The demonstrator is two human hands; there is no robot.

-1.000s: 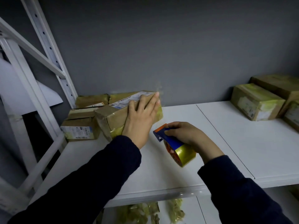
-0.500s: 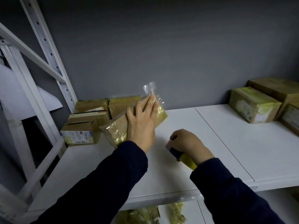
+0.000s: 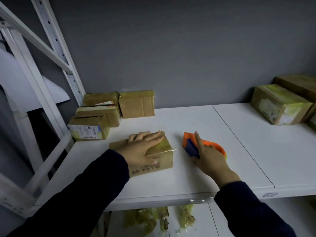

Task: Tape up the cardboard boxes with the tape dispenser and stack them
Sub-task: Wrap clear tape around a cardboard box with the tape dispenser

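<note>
Head view: fingers [image 3: 150, 136] of my left hand [image 3: 142, 149] lie straight, pressing the small brown cardboard box [image 3: 160, 165] on the near white shelf [image 3: 171, 185]. My right hand [image 3: 210, 159] grips the orange-and-blue tape dispenser [image 3: 189, 144] just right of it. Sealing looks nearly done; next, I stack it with the far-left boxes [image 3: 136, 105].

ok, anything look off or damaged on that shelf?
Two things. The front labelled box in the left cluster has a dark gap along its top flap, so it looks unsealed. On the near box under the left hand, a loose tape end juts past the right edge.
</note>
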